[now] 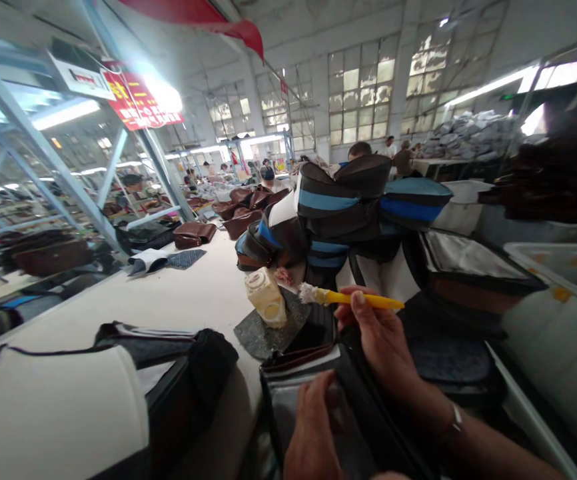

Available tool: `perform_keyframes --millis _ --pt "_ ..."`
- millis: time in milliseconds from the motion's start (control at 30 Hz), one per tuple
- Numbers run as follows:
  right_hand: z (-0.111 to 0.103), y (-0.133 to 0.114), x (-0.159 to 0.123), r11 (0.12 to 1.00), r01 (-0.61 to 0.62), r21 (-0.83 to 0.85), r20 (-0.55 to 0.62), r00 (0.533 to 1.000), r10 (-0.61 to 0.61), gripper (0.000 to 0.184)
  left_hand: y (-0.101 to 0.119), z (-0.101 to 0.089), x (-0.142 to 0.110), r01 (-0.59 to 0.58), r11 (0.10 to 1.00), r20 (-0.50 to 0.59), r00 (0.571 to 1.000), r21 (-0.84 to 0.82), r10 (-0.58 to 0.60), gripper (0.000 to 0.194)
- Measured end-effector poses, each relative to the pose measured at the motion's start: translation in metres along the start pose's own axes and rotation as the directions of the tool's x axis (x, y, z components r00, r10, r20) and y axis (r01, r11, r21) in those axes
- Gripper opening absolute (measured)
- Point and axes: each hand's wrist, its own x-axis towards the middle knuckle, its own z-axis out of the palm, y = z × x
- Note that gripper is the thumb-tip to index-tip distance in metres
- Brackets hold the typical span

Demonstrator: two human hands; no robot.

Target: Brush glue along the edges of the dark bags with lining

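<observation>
Right now the person's right hand (381, 343) holds a yellow-handled brush (358, 299), its fingers (353, 308) closed together around the handle and the thumb (361, 299) pressed on top. The handle's long axis runs almost level across the view, and the white, clogged bristles (308, 293) point left, away from the hand and toward a pale plastic tub (266, 298). The bristles are close to the tub's upper side, though they do not seem to touch it. Of the two hands, the right is nearer to the tub. The tub leans on a dark grey felt scrap (268, 331) at the edge of a white worktable (193, 313).

Lower down, the left hand (313, 430) is against a black bag with a silver lining (288, 393), its fingers (321, 393) upright along the inside; whether they actually grip the bag, I cannot tell. Just beyond the tub rises a pile of black bags with blue stripes (331, 200), and brown leather bags (248, 210) lie farther along the table. Another open black bag (473, 260) lies to the right, with co-workers (391, 157) standing well off in the background
</observation>
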Motion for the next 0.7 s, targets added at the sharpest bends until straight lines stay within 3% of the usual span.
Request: perform_keyframes --millis 100,200,267,367,500,600,700 --pt "0.028 -0.003 -0.007 0.999 0.055 0.000 0.018 0.998 -0.055 0.036 0.017 0.006 0.001 0.003 0.987 -0.185 0.982 0.162 0.027 0.078" --pt "0.046 -0.007 -0.016 0.996 0.074 0.041 -0.018 0.997 -0.073 0.034 0.028 -0.004 0.006 -0.054 0.977 -0.245 0.964 0.205 0.104 0.050" --pt "0.051 -0.010 -0.020 0.990 0.033 0.136 -0.009 0.999 -0.032 0.033 0.029 -0.024 0.009 -0.082 0.986 -0.226 0.968 0.143 0.113 0.040" --pt "0.049 -0.017 -0.018 0.966 -0.011 0.260 0.069 0.998 -0.008 0.031 0.020 -0.058 0.009 -0.005 0.999 -0.178 0.984 0.035 0.012 0.030" --pt "0.042 -0.042 -0.004 0.968 0.127 0.216 0.130 0.979 -0.157 0.021 0.007 -0.082 0.006 0.126 0.989 -0.017 0.992 -0.072 -0.128 0.032" --pt "0.042 -0.064 0.011 0.966 0.203 0.158 0.283 0.928 -0.242 0.018 0.005 -0.081 0.005 0.147 0.979 -0.002 0.989 -0.144 -0.149 0.035" --pt "0.045 -0.074 0.024 0.949 0.311 0.059 0.487 0.821 -0.299 0.021 0.005 -0.078 0.007 0.162 0.969 -0.006 0.986 -0.189 -0.166 0.036"
